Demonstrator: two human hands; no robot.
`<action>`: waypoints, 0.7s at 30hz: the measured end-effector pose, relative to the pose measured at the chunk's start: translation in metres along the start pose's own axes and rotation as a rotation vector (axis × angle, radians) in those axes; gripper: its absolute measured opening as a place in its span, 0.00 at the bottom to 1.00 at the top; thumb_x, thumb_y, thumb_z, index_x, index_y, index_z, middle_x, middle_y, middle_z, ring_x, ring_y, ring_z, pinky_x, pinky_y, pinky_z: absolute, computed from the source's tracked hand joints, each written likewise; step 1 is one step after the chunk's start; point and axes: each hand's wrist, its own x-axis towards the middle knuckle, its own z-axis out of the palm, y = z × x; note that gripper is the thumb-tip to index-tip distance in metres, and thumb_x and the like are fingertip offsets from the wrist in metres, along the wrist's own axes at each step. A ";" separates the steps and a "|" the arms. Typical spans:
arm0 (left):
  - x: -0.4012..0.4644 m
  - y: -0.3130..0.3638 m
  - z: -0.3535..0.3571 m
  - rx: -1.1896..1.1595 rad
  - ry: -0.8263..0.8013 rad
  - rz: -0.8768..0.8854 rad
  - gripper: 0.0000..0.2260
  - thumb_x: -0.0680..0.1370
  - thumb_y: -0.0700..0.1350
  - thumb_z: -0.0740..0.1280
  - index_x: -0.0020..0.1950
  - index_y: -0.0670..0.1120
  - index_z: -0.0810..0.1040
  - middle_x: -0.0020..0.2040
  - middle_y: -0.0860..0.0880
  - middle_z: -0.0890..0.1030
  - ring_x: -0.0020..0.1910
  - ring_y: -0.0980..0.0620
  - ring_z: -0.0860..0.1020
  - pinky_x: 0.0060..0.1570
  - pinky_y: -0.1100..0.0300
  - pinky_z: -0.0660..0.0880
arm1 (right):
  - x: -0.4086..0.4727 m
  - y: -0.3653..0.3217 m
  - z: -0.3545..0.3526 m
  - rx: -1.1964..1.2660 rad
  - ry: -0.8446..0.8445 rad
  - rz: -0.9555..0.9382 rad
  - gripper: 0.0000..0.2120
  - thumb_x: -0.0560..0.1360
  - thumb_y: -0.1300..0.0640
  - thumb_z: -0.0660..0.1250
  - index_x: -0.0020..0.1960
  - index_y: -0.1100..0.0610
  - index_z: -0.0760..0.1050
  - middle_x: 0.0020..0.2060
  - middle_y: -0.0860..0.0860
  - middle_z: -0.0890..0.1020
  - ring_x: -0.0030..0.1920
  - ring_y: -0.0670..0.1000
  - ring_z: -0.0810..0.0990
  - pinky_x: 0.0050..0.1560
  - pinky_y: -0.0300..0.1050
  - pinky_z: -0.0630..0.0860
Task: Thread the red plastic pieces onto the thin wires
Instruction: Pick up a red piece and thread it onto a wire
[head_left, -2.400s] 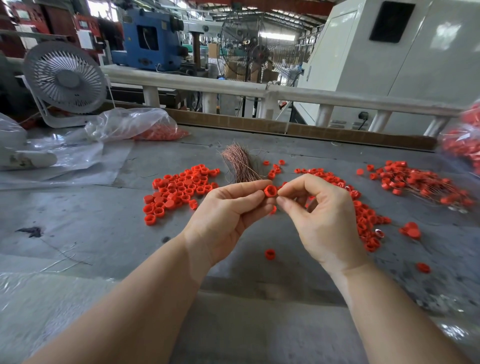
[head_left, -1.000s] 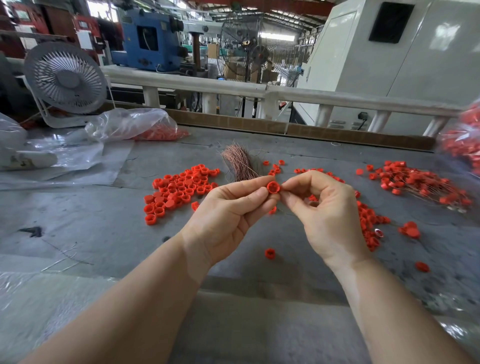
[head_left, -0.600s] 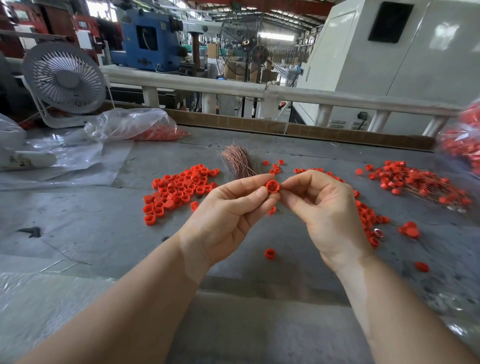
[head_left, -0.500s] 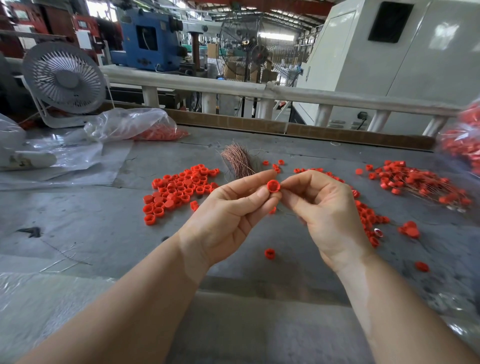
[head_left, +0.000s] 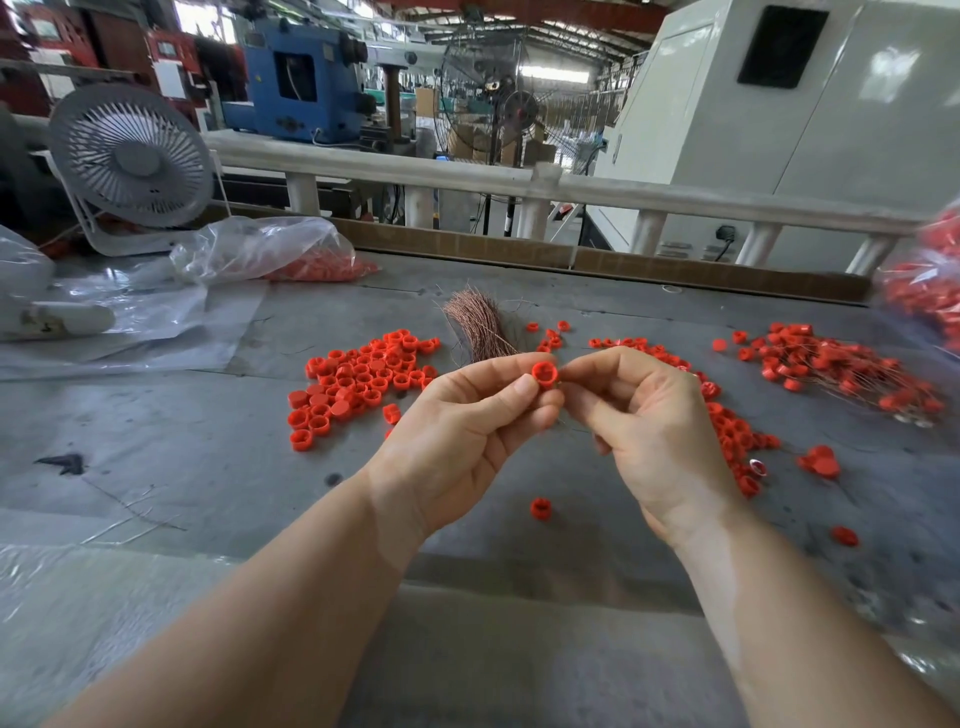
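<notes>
My left hand (head_left: 467, 431) pinches a small red plastic ring (head_left: 544, 375) between thumb and forefinger, held above the grey table. My right hand (head_left: 649, 421) meets it from the right, its fingertips pinched together at the ring's side; the thin wire there is too fine to make out. A bundle of thin copper wires (head_left: 480, 325) lies just behind the hands. Loose red pieces lie in a pile to the left (head_left: 358, 382) and in a strip to the right (head_left: 732, 431). Pieces with wires through them lie at the far right (head_left: 841, 369).
A single red piece (head_left: 540, 508) lies below the hands, another at the right (head_left: 844, 536). Clear plastic bags (head_left: 260, 249) and sheeting cover the left; a bag of red parts (head_left: 930, 291) sits at the right edge. A white fan (head_left: 130, 161) stands back left, before a railing (head_left: 571, 189).
Both hands have risen slightly and drawn closer together at the red ring; the right fingertips have shifted against its side. Nothing on the table has moved.
</notes>
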 end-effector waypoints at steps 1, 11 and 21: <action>0.000 0.000 0.000 0.004 -0.004 0.004 0.09 0.67 0.35 0.65 0.38 0.41 0.84 0.35 0.46 0.82 0.33 0.56 0.81 0.37 0.67 0.79 | 0.000 0.000 0.000 -0.017 0.001 -0.002 0.09 0.70 0.63 0.71 0.37 0.49 0.80 0.31 0.45 0.82 0.29 0.39 0.74 0.31 0.28 0.68; 0.000 0.000 -0.001 -0.009 -0.003 -0.009 0.09 0.68 0.37 0.64 0.38 0.43 0.84 0.34 0.48 0.81 0.32 0.57 0.80 0.38 0.65 0.79 | -0.004 -0.005 0.004 -0.424 0.066 -0.216 0.08 0.70 0.67 0.71 0.40 0.54 0.79 0.33 0.44 0.80 0.35 0.37 0.75 0.38 0.25 0.67; -0.001 0.002 -0.004 -0.024 0.004 -0.042 0.09 0.69 0.39 0.65 0.38 0.46 0.85 0.35 0.50 0.81 0.34 0.59 0.79 0.38 0.62 0.79 | -0.004 -0.003 0.004 -0.472 0.088 -0.236 0.07 0.71 0.66 0.70 0.41 0.54 0.78 0.33 0.45 0.80 0.36 0.42 0.76 0.37 0.28 0.68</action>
